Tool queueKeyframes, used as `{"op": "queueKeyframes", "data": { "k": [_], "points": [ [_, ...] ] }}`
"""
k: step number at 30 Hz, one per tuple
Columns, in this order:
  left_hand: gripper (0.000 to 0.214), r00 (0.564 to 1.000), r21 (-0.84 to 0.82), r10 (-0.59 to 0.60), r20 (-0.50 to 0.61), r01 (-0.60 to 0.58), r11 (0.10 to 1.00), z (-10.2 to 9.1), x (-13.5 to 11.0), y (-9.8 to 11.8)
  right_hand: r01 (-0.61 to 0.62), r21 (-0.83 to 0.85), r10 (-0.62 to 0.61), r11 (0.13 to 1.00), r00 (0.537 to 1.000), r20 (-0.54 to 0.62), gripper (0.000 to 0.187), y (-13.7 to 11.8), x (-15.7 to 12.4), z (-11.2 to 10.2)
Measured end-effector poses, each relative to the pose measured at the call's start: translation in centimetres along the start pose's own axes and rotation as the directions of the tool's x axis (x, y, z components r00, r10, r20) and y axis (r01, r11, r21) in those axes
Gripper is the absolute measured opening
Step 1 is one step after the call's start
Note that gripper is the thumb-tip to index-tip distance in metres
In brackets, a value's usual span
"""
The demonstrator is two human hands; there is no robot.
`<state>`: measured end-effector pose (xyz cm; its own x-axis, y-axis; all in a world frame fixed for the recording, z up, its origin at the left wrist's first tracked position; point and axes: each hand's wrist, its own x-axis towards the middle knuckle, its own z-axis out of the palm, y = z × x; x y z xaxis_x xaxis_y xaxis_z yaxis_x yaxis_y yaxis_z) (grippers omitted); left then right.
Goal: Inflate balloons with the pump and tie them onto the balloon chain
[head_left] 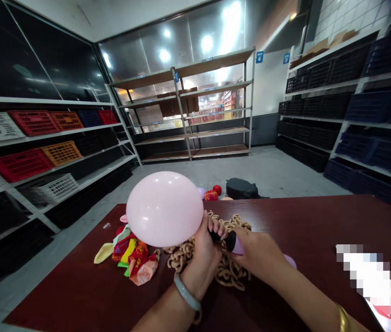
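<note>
A blown-up pale pink balloon (pixel 164 208) hovers over the dark red table (pixel 78 295). My left hand (pixel 205 251) is closed around the balloon's neck, where it meets the black nozzle of a purple hand pump (pixel 237 245). My right hand (pixel 255 256) grips the pump's body. A pile of beige chain links (pixel 226 272) lies under both hands. Several limp, uninflated balloons (pixel 129 258) in yellow, red and green lie on the table to the left.
Metal shelving with red, orange and white crates (pixel 26 138) lines the left wall, dark crates (pixel 371 106) fill the right shelves. On the floor beyond the table sit a black bag (pixel 242 188) and a few small inflated balloons (pixel 212 193). A blurred patch covers the table's right edge.
</note>
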<state>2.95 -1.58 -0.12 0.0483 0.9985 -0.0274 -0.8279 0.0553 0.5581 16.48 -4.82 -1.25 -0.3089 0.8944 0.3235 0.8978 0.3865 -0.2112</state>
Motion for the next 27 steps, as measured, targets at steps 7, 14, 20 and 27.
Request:
{"op": "queueKeyframes", "data": {
  "k": [7, 14, 20, 27],
  "points": [
    [0.046, 0.992, -0.126, 0.126, 0.015, -0.123, 0.984, -1.7, 2.2, 7.1, -0.011, 0.011, 0.011, 1.000, 0.999, 0.030, 0.042, 1.1, 0.0, -0.6],
    [0.040, 0.971, -0.191, 0.234, 0.053, -0.220, 0.957, -2.0, 2.0, 9.1, 0.049, -0.056, -0.054, 0.997, 0.994, -0.096, 0.047, 2.1, -0.4, -1.0],
    [0.041, 0.989, -0.150, 0.138, 0.052, -0.129, 0.980, -0.7, 0.8, 3.8, 0.056, -0.109, -0.066, 0.993, 0.993, -0.096, 0.047, 1.8, -0.4, -0.7],
    [0.037, 0.990, -0.091, 0.031, 0.140, -0.018, 0.996, 0.4, -1.0, -1.0, 0.058, -0.065, -0.062, 0.996, 0.995, -0.076, 0.045, 0.6, -0.4, 0.0]
  ]
}}
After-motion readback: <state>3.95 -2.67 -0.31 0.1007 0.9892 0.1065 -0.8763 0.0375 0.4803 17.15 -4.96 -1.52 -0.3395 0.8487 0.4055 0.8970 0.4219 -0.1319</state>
